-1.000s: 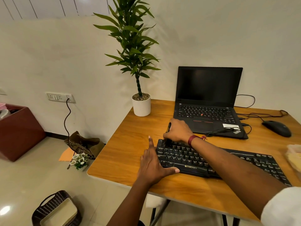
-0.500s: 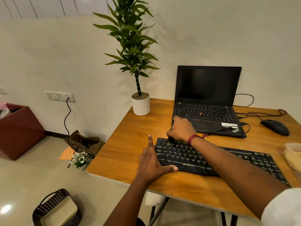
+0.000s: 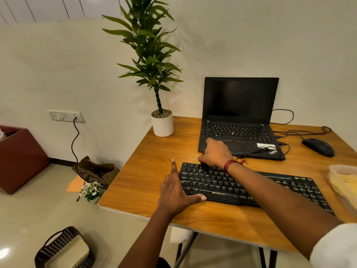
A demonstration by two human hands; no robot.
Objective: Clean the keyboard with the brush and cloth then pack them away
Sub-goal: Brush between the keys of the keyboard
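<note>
A black keyboard (image 3: pixel 270 185) lies across the near half of the wooden table (image 3: pixel 146 171). My left hand (image 3: pixel 174 192) rests flat at the keyboard's left end, fingers straight, thumb along its front edge. My right hand (image 3: pixel 216 152) grips a small dark brush (image 3: pixel 204 166), whose bristles touch the top-left key rows. Most of the brush is hidden inside my fist. At the right edge a clear container (image 3: pixel 343 182) holds something yellow, perhaps the cloth.
An open black laptop (image 3: pixel 239 120) stands behind the keyboard with cables beside it, and a black mouse (image 3: pixel 318 147) to its right. A potted plant (image 3: pixel 161 122) occupies the table's back left corner. On the floor: a dark basket (image 3: pixel 63 248), a brown box (image 3: pixel 19 157).
My right hand with the brush has shifted slightly right along the top key rows. The left hand stays in place at the keyboard's left end.
</note>
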